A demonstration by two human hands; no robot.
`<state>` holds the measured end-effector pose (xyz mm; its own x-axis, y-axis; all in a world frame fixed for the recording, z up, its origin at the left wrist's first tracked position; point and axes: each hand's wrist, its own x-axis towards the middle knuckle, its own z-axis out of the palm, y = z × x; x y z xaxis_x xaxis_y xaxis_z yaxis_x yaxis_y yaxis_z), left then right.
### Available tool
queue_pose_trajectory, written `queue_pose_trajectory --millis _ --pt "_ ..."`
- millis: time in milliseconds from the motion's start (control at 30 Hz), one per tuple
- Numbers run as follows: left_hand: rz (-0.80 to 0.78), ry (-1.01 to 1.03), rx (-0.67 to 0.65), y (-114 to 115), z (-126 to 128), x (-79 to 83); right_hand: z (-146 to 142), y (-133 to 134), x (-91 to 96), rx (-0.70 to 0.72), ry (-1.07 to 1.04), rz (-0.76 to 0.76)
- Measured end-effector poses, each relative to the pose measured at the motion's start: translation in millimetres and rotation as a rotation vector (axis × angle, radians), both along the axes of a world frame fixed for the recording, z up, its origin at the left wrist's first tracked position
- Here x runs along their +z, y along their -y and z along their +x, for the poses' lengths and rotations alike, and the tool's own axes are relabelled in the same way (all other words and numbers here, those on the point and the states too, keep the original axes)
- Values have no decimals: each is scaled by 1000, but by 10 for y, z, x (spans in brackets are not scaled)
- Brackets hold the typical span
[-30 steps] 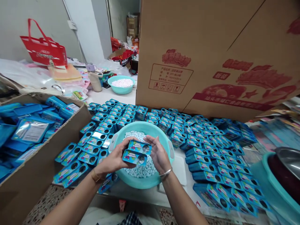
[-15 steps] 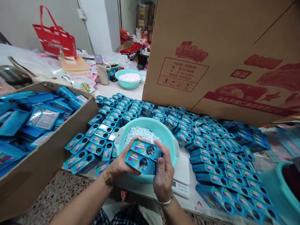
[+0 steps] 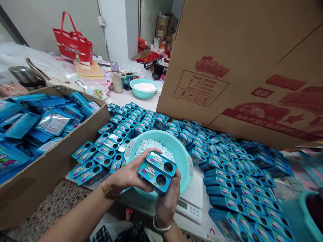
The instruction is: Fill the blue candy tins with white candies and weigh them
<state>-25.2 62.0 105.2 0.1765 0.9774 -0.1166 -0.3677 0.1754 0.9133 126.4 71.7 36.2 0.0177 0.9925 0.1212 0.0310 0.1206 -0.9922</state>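
Note:
Two blue printed boxes (image 3: 152,175), side by side and each with a round hole in its top, are held between my hands over a turquoise basin (image 3: 180,146). My left hand (image 3: 132,173) grips them from the left, fingers behind and thumb along the near side. From the right and below, my right hand (image 3: 168,201) is wrapped around the same boxes. Their holes look dark inside. Small pale-blue pellets (image 3: 151,145) lie in the basin, partly hidden by the boxes and my left hand. Under the basin's right side is a white scale (image 3: 193,196).
Rows of similar blue boxes (image 3: 227,183) stand on both sides of the basin. At left, an open carton (image 3: 83,134) holds a heap of blue boxes. A large cardboard carton (image 3: 214,67) rises behind. Another turquoise bowl (image 3: 143,94) of pale pellets sits further back.
The two boxes have tilted and sunk slightly towards me. My right hand has shifted from their side to lower beneath them. Pale contents seen in the holes before now look dark.

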Motion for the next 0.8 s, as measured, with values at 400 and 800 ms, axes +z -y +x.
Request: queue_pose_trajectory --millis 400,800 --pt "162 -418 60 360 -279 55 271 -343 742 890 658 536" --pt "76 -561 685 876 -527 -9 -799 -762 1293 1116 824 632"
